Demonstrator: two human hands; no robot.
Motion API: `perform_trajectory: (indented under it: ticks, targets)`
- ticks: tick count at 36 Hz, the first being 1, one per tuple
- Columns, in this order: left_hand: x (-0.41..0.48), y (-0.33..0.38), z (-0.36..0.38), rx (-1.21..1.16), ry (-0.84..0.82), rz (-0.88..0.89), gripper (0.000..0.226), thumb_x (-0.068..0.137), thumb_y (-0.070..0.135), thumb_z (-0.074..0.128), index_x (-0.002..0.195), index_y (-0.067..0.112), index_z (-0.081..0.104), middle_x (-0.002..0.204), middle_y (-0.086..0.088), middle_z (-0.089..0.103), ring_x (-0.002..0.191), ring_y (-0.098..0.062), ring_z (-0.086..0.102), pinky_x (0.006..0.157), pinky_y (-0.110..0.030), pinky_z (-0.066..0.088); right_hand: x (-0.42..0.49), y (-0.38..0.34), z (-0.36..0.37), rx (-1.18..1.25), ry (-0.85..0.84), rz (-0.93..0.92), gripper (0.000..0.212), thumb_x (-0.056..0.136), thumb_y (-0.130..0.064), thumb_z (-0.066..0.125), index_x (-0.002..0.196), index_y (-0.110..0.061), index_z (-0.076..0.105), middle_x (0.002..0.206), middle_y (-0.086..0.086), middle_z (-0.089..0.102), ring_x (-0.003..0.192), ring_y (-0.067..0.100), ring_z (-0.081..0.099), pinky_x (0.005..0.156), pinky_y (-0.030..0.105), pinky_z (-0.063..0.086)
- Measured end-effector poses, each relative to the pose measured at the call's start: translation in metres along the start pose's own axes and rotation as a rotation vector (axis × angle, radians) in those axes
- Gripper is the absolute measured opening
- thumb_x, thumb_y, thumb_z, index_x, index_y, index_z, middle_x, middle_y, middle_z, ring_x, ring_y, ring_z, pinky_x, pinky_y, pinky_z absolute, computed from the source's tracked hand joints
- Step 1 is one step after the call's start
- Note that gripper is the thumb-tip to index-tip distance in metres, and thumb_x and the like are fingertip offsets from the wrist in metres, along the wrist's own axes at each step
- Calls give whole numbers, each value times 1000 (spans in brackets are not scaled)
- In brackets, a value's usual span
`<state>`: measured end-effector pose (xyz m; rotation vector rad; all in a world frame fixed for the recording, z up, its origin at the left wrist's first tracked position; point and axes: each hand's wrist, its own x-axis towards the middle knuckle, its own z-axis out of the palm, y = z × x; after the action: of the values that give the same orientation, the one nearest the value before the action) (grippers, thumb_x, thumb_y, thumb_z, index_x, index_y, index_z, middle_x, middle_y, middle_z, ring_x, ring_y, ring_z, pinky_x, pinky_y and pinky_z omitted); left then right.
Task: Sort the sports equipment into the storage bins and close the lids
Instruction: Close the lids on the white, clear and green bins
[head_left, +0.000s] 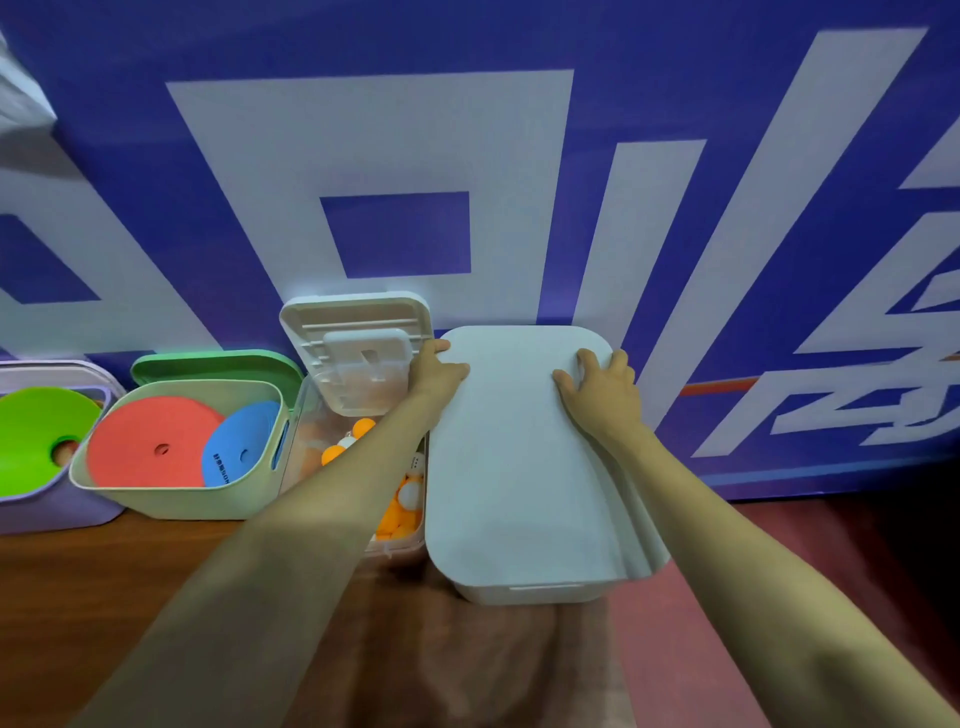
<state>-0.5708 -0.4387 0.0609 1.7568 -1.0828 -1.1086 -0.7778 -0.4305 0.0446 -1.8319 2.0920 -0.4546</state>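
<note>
Both my hands are on the white lid (519, 457), which lies over the white bin (530, 592) at the right end of the row. My left hand (439, 369) grips its far left edge. My right hand (602, 389) rests on top, fingers spread. Just beside it, the clear bin (311, 415) of orange and white balls (400, 519) stands with its own cover (358, 332) raised.

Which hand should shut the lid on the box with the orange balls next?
Probably the left. The left hand holds the left edge of the white lid, right beside the raised lid of the ball box. The right hand presses the white lid's other side and would have to cross over.
</note>
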Motion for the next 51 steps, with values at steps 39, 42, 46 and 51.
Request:
perform_trajectory:
  ticks: [39,42,46,51]
  targets:
    - [-43,-46,19,934,43,499,48,103,33,26,147,15,27,157,-3,19,146,-19,10,119,-37,5,-11,-31,37,-179,-14,-262,57,100,-44,23,149,-14,23,158,8,15,146,25,8,117,45,1]
    - [-47,-46,5,683,8,541,40,100,22,39,139,12,42,152,-5,30,143,-20,21,116,-31,12,-14,-38,30,12,-1,-299,47,99,-35,40,139,-11,41,150,11,32,141,29,22,116,41,13]
    - [-62,-55,-40,481,69,580,29,94,8,48,122,10,58,132,-5,50,123,-21,44,106,-33,34,-30,-64,30,202,-4,-401,37,95,-22,50,130,-10,51,143,10,40,135,23,32,112,30,22]
    - [-72,-80,-116,593,85,470,20,93,10,49,106,16,63,114,2,57,114,-17,46,92,-31,40,-30,-125,37,198,-23,-556,42,93,-22,53,133,-13,48,141,7,42,132,22,35,110,31,28]
